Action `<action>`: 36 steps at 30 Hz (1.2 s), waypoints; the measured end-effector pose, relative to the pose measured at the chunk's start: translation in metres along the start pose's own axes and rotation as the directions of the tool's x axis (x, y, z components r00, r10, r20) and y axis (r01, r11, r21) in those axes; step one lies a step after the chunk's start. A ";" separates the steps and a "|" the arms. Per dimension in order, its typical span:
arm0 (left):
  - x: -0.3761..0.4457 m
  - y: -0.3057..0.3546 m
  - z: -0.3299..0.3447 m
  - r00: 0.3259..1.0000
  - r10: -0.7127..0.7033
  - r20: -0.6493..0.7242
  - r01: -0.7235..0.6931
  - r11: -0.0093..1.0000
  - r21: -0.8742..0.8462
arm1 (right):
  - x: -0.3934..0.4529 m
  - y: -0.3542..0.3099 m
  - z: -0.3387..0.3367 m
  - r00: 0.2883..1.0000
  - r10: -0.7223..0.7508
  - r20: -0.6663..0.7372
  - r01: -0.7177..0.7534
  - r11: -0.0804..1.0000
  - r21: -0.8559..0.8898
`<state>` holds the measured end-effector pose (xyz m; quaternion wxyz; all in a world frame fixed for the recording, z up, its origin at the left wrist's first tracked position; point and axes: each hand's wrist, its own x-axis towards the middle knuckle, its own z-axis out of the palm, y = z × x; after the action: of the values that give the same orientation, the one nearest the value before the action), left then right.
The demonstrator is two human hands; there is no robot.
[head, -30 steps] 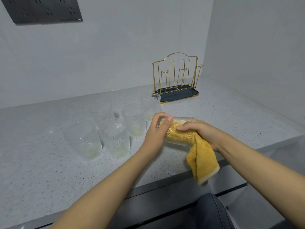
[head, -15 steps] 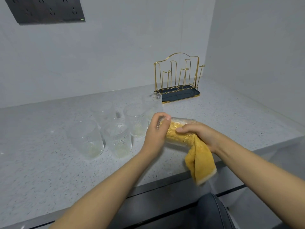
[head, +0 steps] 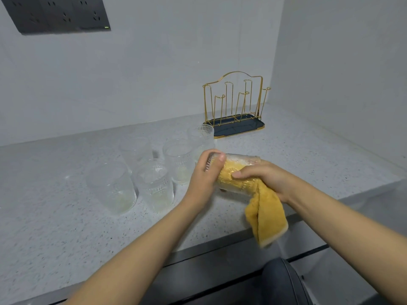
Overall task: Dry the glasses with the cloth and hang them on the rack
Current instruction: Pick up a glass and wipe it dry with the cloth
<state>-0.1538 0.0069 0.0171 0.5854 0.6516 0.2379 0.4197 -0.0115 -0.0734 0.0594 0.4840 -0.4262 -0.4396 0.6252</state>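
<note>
Over the counter point(head: 286, 159), a glass point(head: 240, 172) is held sideways by the left hand point(head: 203, 177), fingers wrapped round it; the cloth point(head: 264, 212) is pinched by the right hand point(head: 264, 177) and pushed inside for drying.

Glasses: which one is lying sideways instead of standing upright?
The glass held over the counter edge, left hand gripping its base, yellow cloth stuffed inside by the right hand. The other five stand upright on the counter.

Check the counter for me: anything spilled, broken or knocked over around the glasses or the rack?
Nothing stands out. Five glasses stand upright on the counter, the gold wire rack sits upright and bare, and the left hand and right hand hold one glass stuffed with the yellow cloth.
</note>
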 end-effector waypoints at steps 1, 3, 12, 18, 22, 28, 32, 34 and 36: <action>0.003 0.004 0.000 0.999 -0.041 -0.024 0.040 0.999 -0.017 | -0.002 0.002 0.004 1.000 -0.027 0.009 0.028 0.998 -0.048; 0.012 0.017 0.000 0.968 -0.250 -0.015 0.250 0.968 0.009 | -0.005 0.005 0.012 0.989 -0.144 0.023 0.142 0.918 -0.371; 0.005 0.003 -0.006 0.967 -0.242 0.083 0.238 0.970 0.055 | 0.004 -0.002 -0.002 0.998 -0.065 -0.022 0.053 0.933 -0.355; 0.010 0.010 -0.003 0.977 -0.212 -0.023 0.213 0.974 0.082 | 0.000 0.009 0.011 0.987 -0.154 0.038 0.149 0.821 -0.552; 0.011 0.025 -0.008 0.816 -0.563 0.131 0.551 0.826 0.118 | 0.003 0.015 0.009 0.974 -0.206 0.093 0.199 0.582 -0.789; -0.009 0.002 -0.009 0.986 -0.058 0.159 0.040 0.993 0.110 | -0.001 0.000 -0.010 1.000 -0.007 -0.029 0.003 0.992 -0.126; -0.002 0.004 -0.003 0.998 0.027 0.052 -0.032 0.996 0.087 | -0.006 0.003 0.004 0.997 -0.072 -0.009 0.068 0.965 -0.252; 0.007 0.018 -0.004 0.978 -0.200 0.056 0.197 0.979 0.055 | -0.008 0.005 0.012 0.978 -0.205 0.039 0.180 0.736 -0.653; 0.012 0.029 -0.007 0.876 -0.460 0.144 0.457 0.888 0.058 | -0.006 0.010 0.015 0.945 -0.297 0.135 0.251 0.399 -0.882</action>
<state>-0.1587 0.0150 0.0477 0.6775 0.6135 0.3442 0.2149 -0.0275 -0.0831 0.0538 0.2936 -0.5513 -0.7539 0.2040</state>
